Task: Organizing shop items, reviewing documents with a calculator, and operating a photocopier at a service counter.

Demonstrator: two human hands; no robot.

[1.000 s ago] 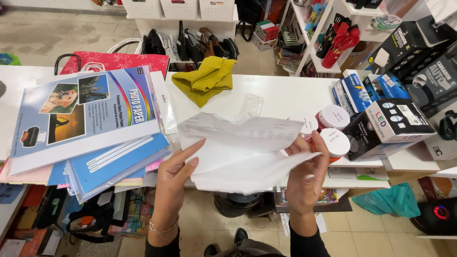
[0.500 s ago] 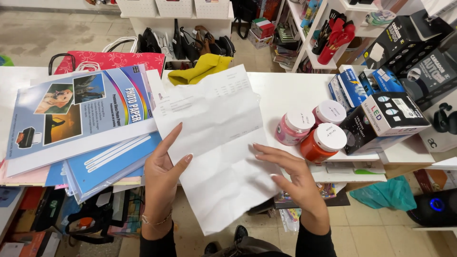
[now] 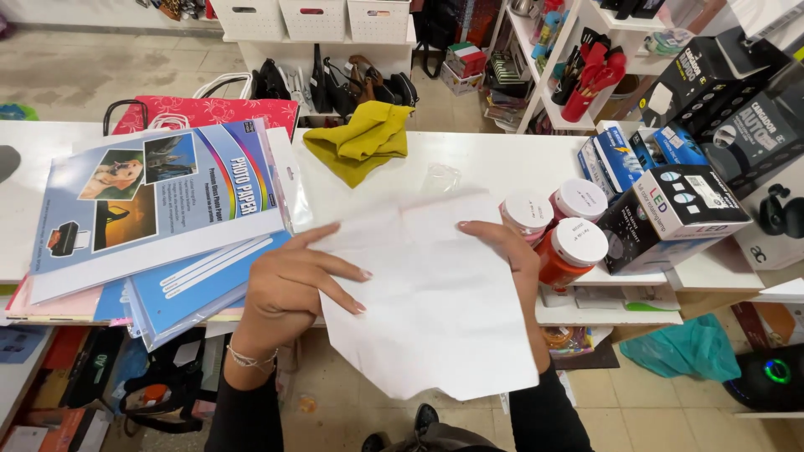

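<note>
Since half a second ago, both hands have drawn the creased white sheet of paper [image 3: 435, 301] closer to the body, so that more of it now hangs past the front edge of the white counter [image 3: 494, 163] and less lies on the top. The left hand [image 3: 289, 285] sits at the sheet's left edge, fingers spread, with the index and middle fingers lying over the paper's face; whether the thumb pinches from beneath cannot be told. The right hand [image 3: 511, 251] is mostly hidden behind the sheet at its right side, its fingertips curled over onto the front near the upper middle, so it grips the paper at that edge. The sheet is held slightly tilted, its lower corner over the floor.

Just left of the left hand lies a stack of glossy blue photo paper packs [image 3: 159, 209], fanned out on the counter. A crumpled yellow cloth [image 3: 360, 142] rests on the counter beyond the sheet. Just right of the right hand stand three paint jars with white lids [image 3: 557, 226], the nearest one orange, touching one another. Beside them sits a black-and-white cardboard box [image 3: 670, 213], with more boxes stacked to its right.
</note>
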